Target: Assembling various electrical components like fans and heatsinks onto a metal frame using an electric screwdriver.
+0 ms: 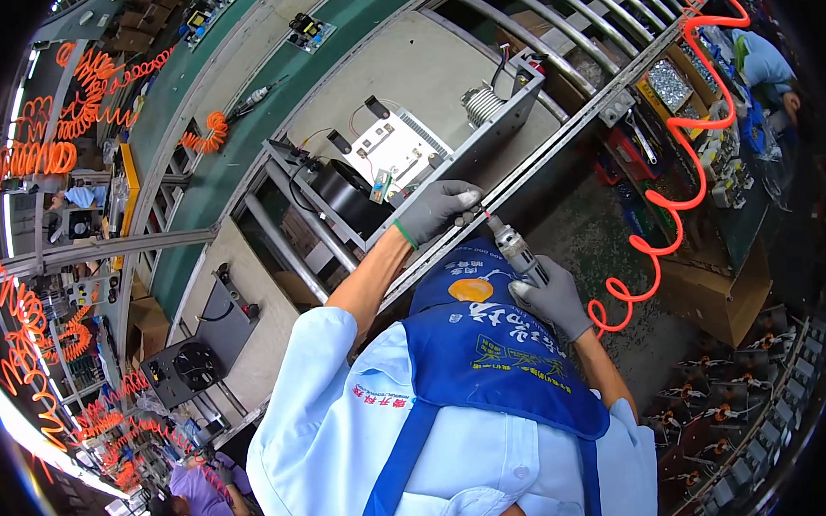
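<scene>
Left hand (437, 210), grey glove, fingers curled on near rim of open metal chassis (408, 155), steadying driver tip there. Right hand (553, 297) clenched around pneumatic screwdriver (515, 250); red coiled air hose (681, 197) trails right. Chassis sits on pallet on roller conveyor (550, 26). Inside: black fan (349, 198), white board (398, 147) already mounted. Judgement: rim fastening underway; screw seating not visible, lid absent.
</scene>
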Action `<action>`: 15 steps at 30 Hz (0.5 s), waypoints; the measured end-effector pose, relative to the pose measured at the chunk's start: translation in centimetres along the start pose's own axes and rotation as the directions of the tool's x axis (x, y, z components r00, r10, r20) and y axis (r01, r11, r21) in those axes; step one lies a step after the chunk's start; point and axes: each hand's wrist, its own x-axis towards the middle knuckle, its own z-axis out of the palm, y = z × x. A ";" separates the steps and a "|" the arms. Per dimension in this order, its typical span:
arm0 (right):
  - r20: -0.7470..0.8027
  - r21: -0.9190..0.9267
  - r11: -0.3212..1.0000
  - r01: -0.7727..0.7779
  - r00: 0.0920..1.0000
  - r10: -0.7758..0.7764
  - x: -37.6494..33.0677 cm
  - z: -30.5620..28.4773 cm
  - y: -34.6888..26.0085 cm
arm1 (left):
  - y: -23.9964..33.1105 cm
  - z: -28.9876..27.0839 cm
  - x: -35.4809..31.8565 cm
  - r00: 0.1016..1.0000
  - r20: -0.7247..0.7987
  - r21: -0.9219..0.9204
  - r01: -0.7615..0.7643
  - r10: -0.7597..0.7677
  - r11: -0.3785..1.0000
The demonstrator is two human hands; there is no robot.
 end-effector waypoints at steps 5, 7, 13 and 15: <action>0.035 0.116 0.991 -0.068 0.997 0.064 -0.2 0.7 -0.4 | 3.4 0.5 -1.7 0.997 -0.004 0.329 0.071 -0.074 0.942; -0.001 0.091 0.993 -0.070 0.997 0.071 -0.2 1.2 -0.7 | 4.9 0.5 -2.5 0.969 -0.134 0.661 0.242 -0.206 0.710; -0.037 0.046 0.988 -0.146 0.988 0.148 1.6 2.2 -0.4 | 9.3 -3.8 1.9 0.902 0.053 0.959 -0.165 0.428 0.230; -0.040 0.046 0.990 -0.132 0.990 0.134 2.3 2.4 -0.2 | 9.2 -4.7 4.3 0.918 0.148 0.953 -0.232 0.367 0.195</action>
